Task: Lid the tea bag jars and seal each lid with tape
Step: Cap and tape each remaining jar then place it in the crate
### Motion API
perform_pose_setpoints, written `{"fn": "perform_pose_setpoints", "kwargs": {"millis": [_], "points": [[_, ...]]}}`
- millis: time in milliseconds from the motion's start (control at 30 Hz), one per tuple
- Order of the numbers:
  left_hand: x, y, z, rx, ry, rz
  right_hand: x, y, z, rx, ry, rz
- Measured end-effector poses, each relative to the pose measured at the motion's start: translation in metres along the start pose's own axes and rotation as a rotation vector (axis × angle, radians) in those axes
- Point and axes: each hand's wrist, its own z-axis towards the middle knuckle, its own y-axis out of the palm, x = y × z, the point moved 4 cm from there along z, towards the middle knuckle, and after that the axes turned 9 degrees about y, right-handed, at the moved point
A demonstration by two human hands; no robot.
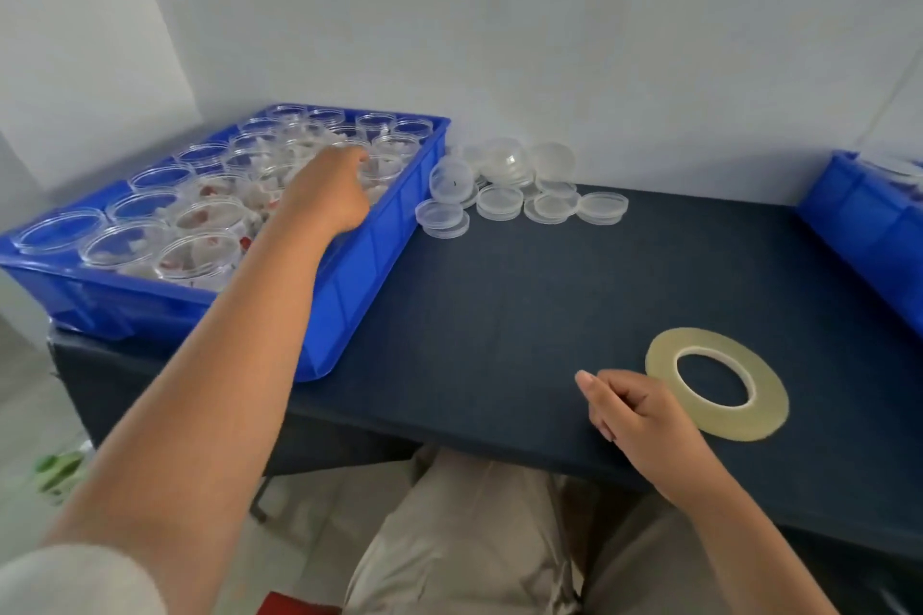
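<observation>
While the left hand point(324, 195) is reaching among jars point(200, 225) in the blue crate point(359, 275) at the counter's point(499, 315) left edge, its grip impossible to tell, the right hand point(639, 420) is resting near the front edge, fingers point(597, 407) loosely curled, empty, beside the tape roll point(719, 385)

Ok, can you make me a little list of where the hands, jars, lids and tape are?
left hand: reaching into the blue tray, over the jars; grip unclear
right hand: on the table beside the tape roll, holding nothing
jars: open, standing in the tray
lids: loose pile on the table, right of the tray
tape roll: lying flat
</observation>
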Motion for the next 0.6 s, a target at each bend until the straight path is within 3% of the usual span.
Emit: {"fn": "perform_pose_setpoints", "kwargs": {"millis": [133, 267, 467, 600], "points": [[-0.007, 0.026, 0.045, -0.365, 0.052, 0.131, 0.005, 0.000, 0.002, -0.002, -0.002, 0.011], [-0.015, 0.035, 0.064, -0.391, 0.107, 0.154, 0.007, 0.000, 0.003, 0.015, -0.025, 0.011], [-0.024, 0.020, 0.058, -0.127, 0.067, 0.137, 0.008, 0.001, 0.004, 0.001, -0.030, 0.050], [0.006, -0.032, 0.044, 0.239, 0.189, 0.084, 0.008, 0.000, 0.004, 0.000, -0.020, 0.064]]}}
